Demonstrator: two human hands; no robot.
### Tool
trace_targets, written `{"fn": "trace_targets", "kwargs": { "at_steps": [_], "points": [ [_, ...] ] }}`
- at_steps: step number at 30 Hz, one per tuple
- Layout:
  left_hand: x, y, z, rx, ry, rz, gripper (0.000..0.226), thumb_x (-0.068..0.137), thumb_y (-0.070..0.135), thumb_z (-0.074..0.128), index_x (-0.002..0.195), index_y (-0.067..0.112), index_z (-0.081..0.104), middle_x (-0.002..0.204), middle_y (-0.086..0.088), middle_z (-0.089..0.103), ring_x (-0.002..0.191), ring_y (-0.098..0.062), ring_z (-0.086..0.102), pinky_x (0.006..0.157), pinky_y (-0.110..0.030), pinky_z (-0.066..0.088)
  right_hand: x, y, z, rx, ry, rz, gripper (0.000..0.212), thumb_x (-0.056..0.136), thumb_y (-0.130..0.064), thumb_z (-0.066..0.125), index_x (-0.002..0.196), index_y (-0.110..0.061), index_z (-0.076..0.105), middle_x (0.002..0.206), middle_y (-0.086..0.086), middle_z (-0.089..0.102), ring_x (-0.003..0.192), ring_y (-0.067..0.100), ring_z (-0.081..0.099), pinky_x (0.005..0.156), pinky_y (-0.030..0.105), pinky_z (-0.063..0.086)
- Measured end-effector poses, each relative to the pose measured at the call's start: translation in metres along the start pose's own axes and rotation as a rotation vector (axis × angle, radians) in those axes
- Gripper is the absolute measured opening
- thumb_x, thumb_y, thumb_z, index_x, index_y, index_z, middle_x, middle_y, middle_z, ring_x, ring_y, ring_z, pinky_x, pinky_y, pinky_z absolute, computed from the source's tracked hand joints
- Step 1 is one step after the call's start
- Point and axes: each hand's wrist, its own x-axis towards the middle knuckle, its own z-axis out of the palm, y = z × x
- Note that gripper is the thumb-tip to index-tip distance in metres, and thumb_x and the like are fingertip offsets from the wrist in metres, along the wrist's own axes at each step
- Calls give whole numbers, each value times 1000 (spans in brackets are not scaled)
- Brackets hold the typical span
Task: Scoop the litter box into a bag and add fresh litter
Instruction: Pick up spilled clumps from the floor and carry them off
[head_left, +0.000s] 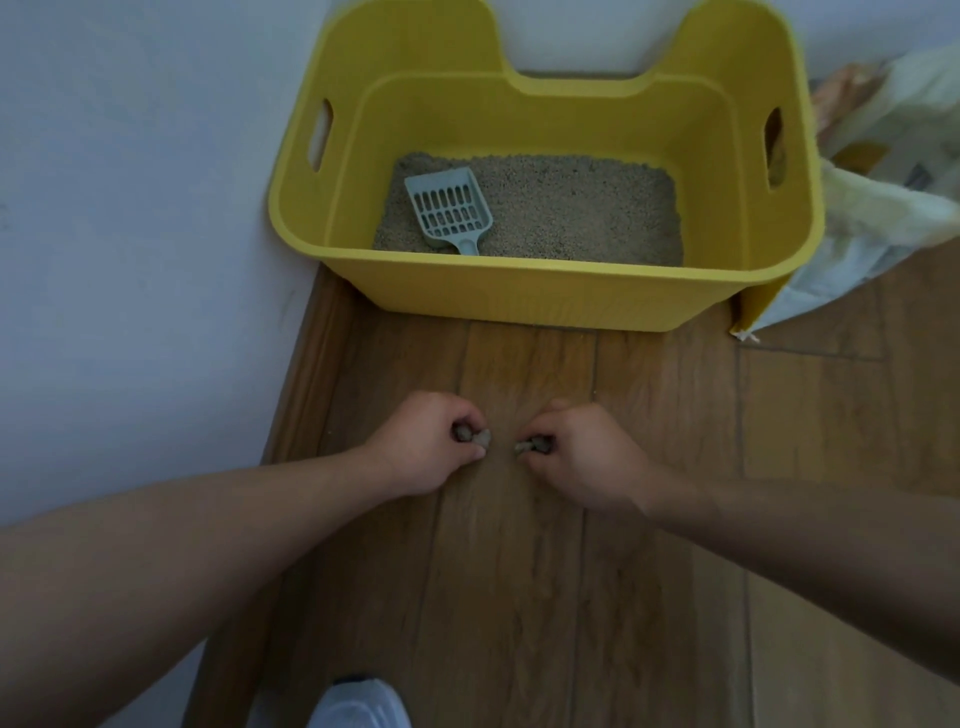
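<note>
Lying on the litter (571, 208) at the left of the yellow litter box (519, 296), the scoop (448, 208) points its handle toward the person, with its slotted blade away. The left hand (426, 447) and right hand (582, 457) each pinch small grey clumps (477, 438) above the wooden floor (519, 597). A pale bag (872, 208) leans just beside the box's right wall.

Open floor (524, 374) before the litter box (545, 296) (high yellow walls, open top), wall (130, 234) left, bag (872, 171) right.

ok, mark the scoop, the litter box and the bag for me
scoop (449, 210): head view, on its slotted blade.
litter box (519, 293): head view, on the near yellow wall.
bag (852, 260): head view, on its pale side, right of the box.
</note>
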Motion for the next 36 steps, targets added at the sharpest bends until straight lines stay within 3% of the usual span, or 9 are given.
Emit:
{"fn": "trace_targets", "kwargs": {
  "at_steps": [12, 18, 24, 31, 36],
  "points": [
    [-5, 51, -14, -109, 72, 99, 19, 81, 24, 80, 99, 27, 74, 89, 13, 69, 84, -2, 65, 81, -30, 58, -35, -6, -62, -37, 131, 48, 21, 83, -26, 74, 103, -21, 77, 93, -1, 62, 86, 16, 59, 80, 29, 48],
    [-7, 86, -29, -130, 52, 144, 20, 80, 26, 80, 97, 32, 73, 89, 14, 71, 85, 0, 67, 79, -26, 59, -57, -8, -101, -35, 232, 87, 18, 79, -28, 79, 96, -22, 78, 86, -6, 61, 76, 8, 55, 72, 24, 44],
    [-9, 116, -38, -92, 21, 232, 19, 81, 25, 80, 97, 32, 72, 86, 11, 71, 81, -3, 67, 77, -27, 58, -76, -8, -126, -49, 288, 105, 19, 79, -30, 79, 96, -23, 78, 88, -8, 64, 75, 6, 55, 72, 28, 48],
    [0, 147, -46, -131, 34, 299, 18, 80, 20, 81, 95, 28, 73, 79, 8, 73, 72, -5, 70, 72, -28, 60, -89, -5, -153, -56, 376, 112, 21, 78, -31, 81, 98, -23, 78, 80, -15, 57, 68, 1, 50, 64, 16, 35],
    [11, 163, -57, -170, 75, 329, 21, 81, 14, 80, 88, 29, 68, 71, 2, 73, 64, -8, 70, 68, -31, 60, -87, -3, -172, -41, 431, 101, 19, 78, -28, 81, 95, -20, 79, 72, -17, 51, 66, 0, 48, 64, 18, 37]
  ]
}}
